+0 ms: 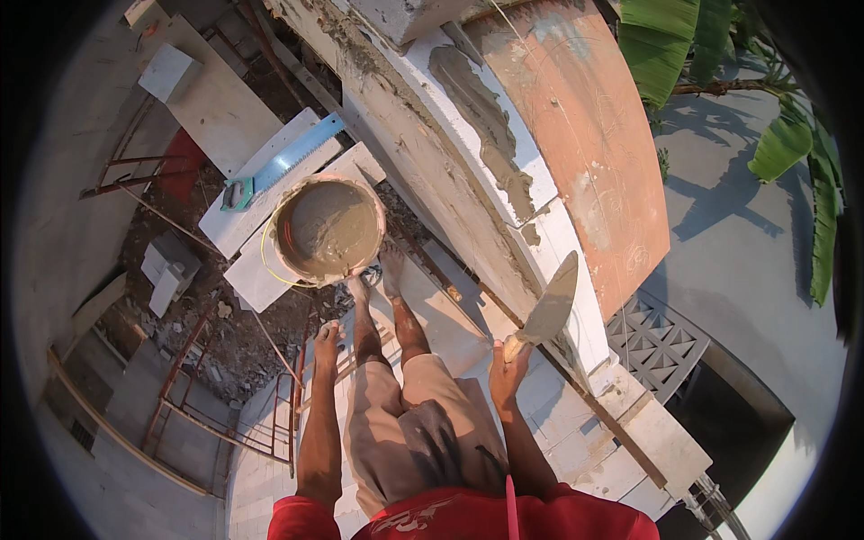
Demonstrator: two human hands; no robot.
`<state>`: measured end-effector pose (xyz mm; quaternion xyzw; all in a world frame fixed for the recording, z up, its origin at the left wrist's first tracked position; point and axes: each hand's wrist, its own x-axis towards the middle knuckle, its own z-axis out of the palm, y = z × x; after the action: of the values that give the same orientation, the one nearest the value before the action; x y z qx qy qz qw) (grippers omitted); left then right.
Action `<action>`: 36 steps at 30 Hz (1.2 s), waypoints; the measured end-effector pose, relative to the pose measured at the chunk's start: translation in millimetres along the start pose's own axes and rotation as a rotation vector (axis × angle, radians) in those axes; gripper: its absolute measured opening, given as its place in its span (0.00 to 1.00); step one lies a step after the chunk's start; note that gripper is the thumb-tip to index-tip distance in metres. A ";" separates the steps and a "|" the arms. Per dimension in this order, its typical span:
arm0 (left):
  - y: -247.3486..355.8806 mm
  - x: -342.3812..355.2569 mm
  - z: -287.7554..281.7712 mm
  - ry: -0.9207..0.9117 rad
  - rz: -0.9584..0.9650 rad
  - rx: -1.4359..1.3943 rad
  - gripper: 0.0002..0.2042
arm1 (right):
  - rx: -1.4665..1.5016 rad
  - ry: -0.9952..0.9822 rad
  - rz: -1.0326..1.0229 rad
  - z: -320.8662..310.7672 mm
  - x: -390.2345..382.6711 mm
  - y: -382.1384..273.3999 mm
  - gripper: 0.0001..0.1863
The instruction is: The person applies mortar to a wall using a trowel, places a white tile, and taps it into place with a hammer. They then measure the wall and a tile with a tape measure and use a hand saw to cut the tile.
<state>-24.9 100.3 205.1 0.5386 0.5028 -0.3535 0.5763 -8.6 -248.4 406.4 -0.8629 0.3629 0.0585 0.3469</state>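
Observation:
My right hand (507,373) is closed around the wooden handle of a pointed trowel (551,301). The trowel's grey blade points up and away, over the edge of a white block wall (576,270). A strip of wet grey mortar (486,126) lies along the top of the wall farther off. My left hand (327,342) hangs below the bucket, apart from it, its fingers loosely parted with nothing seen in them. The round bucket (378,216) holds wet mortar (328,229) and has a yellow handle.
A handsaw (292,157) with a green grip lies on white blocks (243,216) beside the bucket. Red metal scaffold bars (225,432) stand at lower left above rubble. An orange-brown slab (585,135) lies right of the wall. Banana leaves (661,40) hang at upper right.

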 end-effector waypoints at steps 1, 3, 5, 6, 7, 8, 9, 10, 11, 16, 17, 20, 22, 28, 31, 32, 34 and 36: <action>-2.1 1.8 -0.6 0.009 0.002 -0.014 0.15 | 0.062 0.046 0.014 19.3 15.7 -0.4 0.30; -7.2 1.8 -1.8 0.011 -0.006 0.005 0.15 | 0.103 0.118 0.071 64.4 47.0 -2.4 0.31; -9.8 0.1 -2.1 -0.017 -0.023 0.023 0.17 | 0.010 0.143 0.095 110.1 61.6 -7.0 0.32; -9.8 -1.1 -1.8 -0.031 -0.030 0.036 0.18 | -0.060 0.179 0.008 127.4 60.4 -9.8 0.33; -8.3 -2.1 -2.5 -0.022 -0.063 0.069 0.19 | -0.023 0.074 0.091 134.6 45.4 -12.2 0.33; -5.9 -2.5 -2.8 -0.055 -0.028 0.067 0.19 | 0.007 -0.004 0.102 135.0 25.4 -14.5 0.34; -4.1 -3.4 -2.6 -0.065 -0.025 0.074 0.19 | -0.017 -0.059 0.103 127.4 -0.4 -16.8 0.37; -1.7 -2.7 -1.5 -0.059 -0.059 0.096 0.19 | -0.045 -0.120 0.147 116.0 -26.7 -20.2 0.39; 1.2 -1.8 -0.8 -0.056 -0.069 0.109 0.19 | -0.013 -0.187 0.085 98.0 -49.9 -24.1 0.38; 11.4 3.9 1.0 -0.063 -0.014 0.080 0.21 | 0.396 -0.343 0.221 2.6 -70.2 -62.6 0.28; 12.3 6.2 2.2 -0.071 -0.012 0.087 0.21 | 0.575 -0.389 0.295 -12.8 -54.0 -71.1 0.28; 9.3 7.5 3.2 -0.093 -0.008 0.094 0.23 | 0.914 -0.254 0.210 -30.5 12.3 -82.3 0.25; 6.5 7.7 3.7 -0.098 -0.028 0.113 0.24 | 1.124 -0.245 0.367 -26.4 39.7 -74.4 0.30; 3.6 13.9 10.4 -0.077 -0.037 0.054 0.20 | 0.973 -0.328 0.708 -27.4 -22.3 -24.8 0.34; 6.4 22.2 16.2 -0.062 0.020 0.044 0.19 | 0.765 -0.498 0.802 -49.8 -63.6 -20.0 0.31; 6.1 22.7 15.0 -0.029 -0.013 0.058 0.19 | 0.678 -0.534 0.691 -53.2 -69.5 -21.8 0.30; 7.9 28.2 17.7 -0.032 0.002 0.026 0.19 | 0.454 -0.610 0.497 -50.2 -67.5 -29.5 0.27; 11.3 33.1 14.2 -0.015 0.009 -0.011 0.20 | 0.270 -0.812 0.465 -31.1 -46.0 -36.7 0.23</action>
<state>-3.3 92.8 175.1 0.5349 0.4983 -0.3520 0.5845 -22.4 -223.3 466.4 -0.6137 0.3859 0.4186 0.5471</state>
